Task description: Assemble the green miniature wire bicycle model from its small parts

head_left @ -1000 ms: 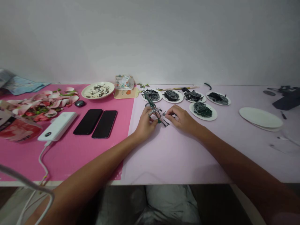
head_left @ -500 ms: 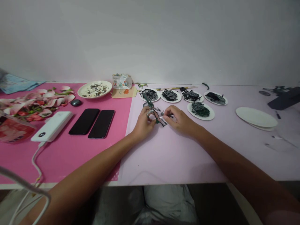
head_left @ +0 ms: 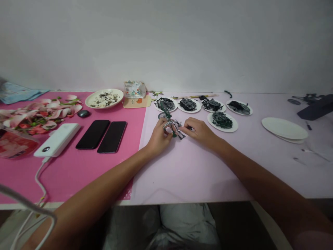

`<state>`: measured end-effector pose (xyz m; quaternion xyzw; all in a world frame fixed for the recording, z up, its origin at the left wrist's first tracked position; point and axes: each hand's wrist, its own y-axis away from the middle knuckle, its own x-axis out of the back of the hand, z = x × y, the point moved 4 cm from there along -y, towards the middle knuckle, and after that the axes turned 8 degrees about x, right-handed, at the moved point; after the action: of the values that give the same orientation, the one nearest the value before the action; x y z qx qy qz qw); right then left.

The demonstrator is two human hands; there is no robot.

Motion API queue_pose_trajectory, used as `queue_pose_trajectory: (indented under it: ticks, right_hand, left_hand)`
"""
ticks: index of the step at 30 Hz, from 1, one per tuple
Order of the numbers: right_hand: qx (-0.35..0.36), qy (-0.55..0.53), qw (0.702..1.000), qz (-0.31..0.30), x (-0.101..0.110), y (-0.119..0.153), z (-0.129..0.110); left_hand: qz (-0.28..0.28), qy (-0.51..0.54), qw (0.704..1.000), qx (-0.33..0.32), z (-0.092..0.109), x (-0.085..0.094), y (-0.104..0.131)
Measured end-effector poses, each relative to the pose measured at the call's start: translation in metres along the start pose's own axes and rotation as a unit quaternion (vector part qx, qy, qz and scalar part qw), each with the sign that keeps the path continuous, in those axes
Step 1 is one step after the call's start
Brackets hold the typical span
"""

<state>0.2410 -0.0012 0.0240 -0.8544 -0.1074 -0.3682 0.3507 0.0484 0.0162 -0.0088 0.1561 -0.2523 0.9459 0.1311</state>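
Note:
My left hand [head_left: 159, 139] is closed around a small dark green model bicycle [head_left: 173, 133] at the middle of the pale table covering. One spoked wheel of it shows above my fingers, and a narrow dark frame part sticks out toward my right hand. My right hand [head_left: 199, 131] pinches a thin silver tool [head_left: 179, 131], its tip at the model; its exact kind is too small to tell. Just behind, a white plate [head_left: 158, 108] holds spoked wheels and dark parts. To the right of my right hand sits another plate [head_left: 234, 127] with green parts and a wheel.
Several more plates of dark parts line the back. Stacked white plates [head_left: 284, 128] and a dark block [head_left: 316, 107] lie right. On the pink left side are two phones [head_left: 111, 137], a white power bank [head_left: 57, 139] with cable, a bowl [head_left: 118, 100] and artificial-looking petals [head_left: 44, 113].
My right hand has shifted slightly left along the model, with the thin tool still in its pinch. My left hand keeps its hold on the model. The view has moved very slightly.

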Motion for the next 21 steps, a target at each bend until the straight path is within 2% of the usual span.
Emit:
queue_pose_trajectory:
  ticks: [10,14,17,21]
  right_hand:
    - [0.007,0.015,1.000,0.001,0.005,0.003,-0.001]
    - [-0.049,-0.012,0.998,0.025,0.002,0.006,0.007]
    - [-0.100,-0.047,0.993,0.028,-0.009,0.007,0.015]
    - [-0.130,-0.130,0.982,0.045,-0.021,0.008,0.020]
  left_hand:
    - [0.028,0.048,0.997,0.050,-0.004,0.000,-0.001]
    - [0.023,0.067,0.996,0.062,-0.005,0.000,-0.001]
    - [0.017,0.077,0.995,0.063,-0.003,0.000,0.000]
    - [0.008,0.087,0.994,0.060,0.000,0.000,0.001]
